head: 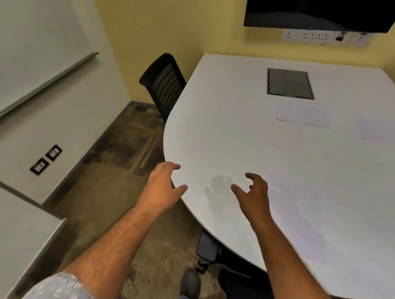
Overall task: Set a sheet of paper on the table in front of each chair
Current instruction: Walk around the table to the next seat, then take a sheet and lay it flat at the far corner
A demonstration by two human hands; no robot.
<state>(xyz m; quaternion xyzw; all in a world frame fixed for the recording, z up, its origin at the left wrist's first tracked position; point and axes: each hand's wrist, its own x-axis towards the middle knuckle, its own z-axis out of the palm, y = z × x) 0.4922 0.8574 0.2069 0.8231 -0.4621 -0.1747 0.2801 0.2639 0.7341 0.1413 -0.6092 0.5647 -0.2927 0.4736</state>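
Observation:
A white sheet of paper (303,115) lies flat on the white table (215,139), just below the grey hatch. A second pale sheet (385,130) lies at the right edge of the view, partly cut off. A black mesh chair (164,83) stands at the table's far left side. Another chair (209,246) is tucked under the near edge, mostly hidden. My left hand (164,186) hovers at the table's rounded left edge, fingers apart and empty. My right hand (254,194) hovers over the tabletop, fingers spread, holding nothing.
A grey cable hatch (289,83) is set into the tabletop. A dark screen (316,11) hangs on the yellow wall above a row of sockets (314,36). A whiteboard (25,41) covers the left wall. My shoe (190,285) is on the worn floor.

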